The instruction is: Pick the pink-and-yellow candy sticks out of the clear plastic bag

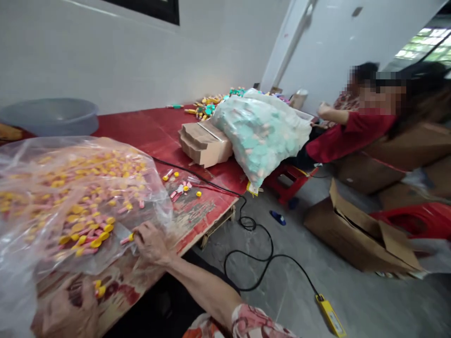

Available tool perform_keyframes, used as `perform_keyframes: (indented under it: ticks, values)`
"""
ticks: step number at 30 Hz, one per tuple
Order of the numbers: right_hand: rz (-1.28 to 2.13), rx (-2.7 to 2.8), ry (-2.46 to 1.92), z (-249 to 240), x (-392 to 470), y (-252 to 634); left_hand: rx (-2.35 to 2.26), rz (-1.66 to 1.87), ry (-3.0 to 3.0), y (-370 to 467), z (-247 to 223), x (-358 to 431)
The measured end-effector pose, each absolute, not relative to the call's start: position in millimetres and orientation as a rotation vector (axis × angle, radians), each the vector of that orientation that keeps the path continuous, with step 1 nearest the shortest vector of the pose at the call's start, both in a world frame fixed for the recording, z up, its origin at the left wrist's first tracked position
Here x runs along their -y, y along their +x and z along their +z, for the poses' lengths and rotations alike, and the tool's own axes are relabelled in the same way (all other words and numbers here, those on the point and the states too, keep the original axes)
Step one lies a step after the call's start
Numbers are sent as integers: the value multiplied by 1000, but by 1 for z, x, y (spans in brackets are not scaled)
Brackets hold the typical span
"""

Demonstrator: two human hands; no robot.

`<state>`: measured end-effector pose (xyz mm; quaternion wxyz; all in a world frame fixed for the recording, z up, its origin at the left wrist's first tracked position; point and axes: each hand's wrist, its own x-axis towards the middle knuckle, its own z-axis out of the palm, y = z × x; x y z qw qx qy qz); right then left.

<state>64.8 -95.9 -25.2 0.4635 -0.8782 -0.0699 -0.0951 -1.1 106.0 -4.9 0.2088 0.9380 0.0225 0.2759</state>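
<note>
My right hand (151, 241) is closed at the table's front edge, its fingertips pinching a small pink piece with a yellow cap (127, 238). At the lower left, my left hand (72, 305) is curled and slightly blurred. Small yellow-capped pieces (99, 288) poke out by its fingertips; the rest of its grip is hidden. Many similar pink and yellow pieces (88, 230) lie heaped in a clear plastic bag (157, 188), spread over the table's left side and open toward me. A few loose ones (183, 188) lie right of the bag.
A worn red table (134, 126) carries a bluish tub (49, 117), a cardboard box (206, 143) and a full bag of green pieces (262, 134). A black cable (271, 253) loops over the floor to a yellow power strip (331, 315). People sit at right, near an open carton (359, 230).
</note>
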Motion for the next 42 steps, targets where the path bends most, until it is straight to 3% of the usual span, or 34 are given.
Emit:
perform_keyframes:
  ticks: [13, 20, 37, 42]
  values:
    - [-389, 85, -1889, -35, 98, 56, 147, 915, 2474, 9, -17, -89]
    - [-346, 133, -1875, -28, 104, 48, 30, 984, 2456, -2, -17, -84]
    - [-400, 185, -1923, -30, 98, 57, -219, 582, 2590, 0, -10, -100]
    - [-383, 127, -1983, -30, 94, 61, -90, 677, 2619, -2, -3, -94]
